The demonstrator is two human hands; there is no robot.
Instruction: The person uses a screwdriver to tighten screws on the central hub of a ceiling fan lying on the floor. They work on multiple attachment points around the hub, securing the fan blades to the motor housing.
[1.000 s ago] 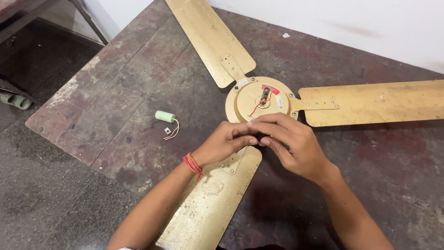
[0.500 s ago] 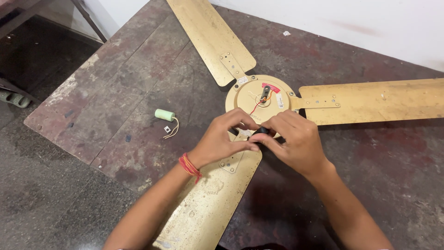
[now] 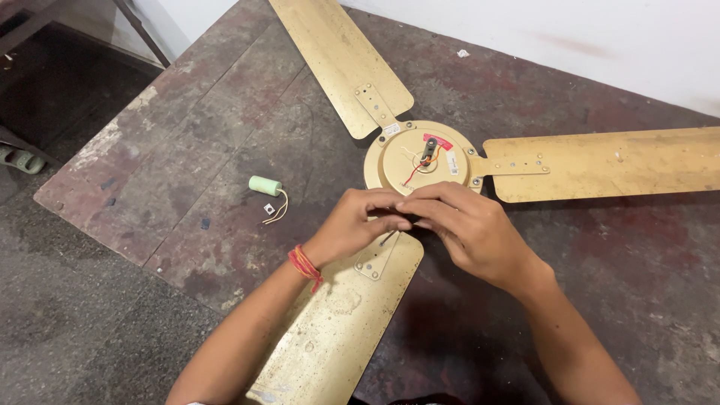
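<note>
At the far left edge, a pale green object (image 3: 16, 159) lies on the dark floor, partly cut off by the frame, so its kind cannot be told. Next to it begins the worktop (image 3: 187, 135), a worn slab with reddish-brown and grey patches. On this slab, well apart from the hands, lies a small light-green cylinder (image 3: 265, 185) with thin pale wires (image 3: 280, 208) that curl beside a little white piece (image 3: 268, 210).

More to the right lies a golden ceiling fan (image 3: 397, 161), flat on the worktop, with its round hub facing up. One blade (image 3: 337, 60) goes to the upper left, another blade (image 3: 330, 337) comes down toward the camera, and the third blade (image 3: 615, 161) goes to the right edge. In the middle of the hub there is a small dark part (image 3: 428, 148) with a red tag and a thin red wire (image 3: 412, 174).

The left hand (image 3: 360, 221), which has a red-orange thread (image 3: 304, 265) on the wrist, is held just over the near rim of the hub, where the lower blade joins. Its fingers are bent and pressed together against the fingers of the right hand (image 3: 469, 229). Both hands meet at one point and seem to pinch something small and dark between the fingertips, but what it is cannot be told. The right hand covers part of the hub rim.

Behind the fan stands a white wall (image 3: 562, 37).
</note>
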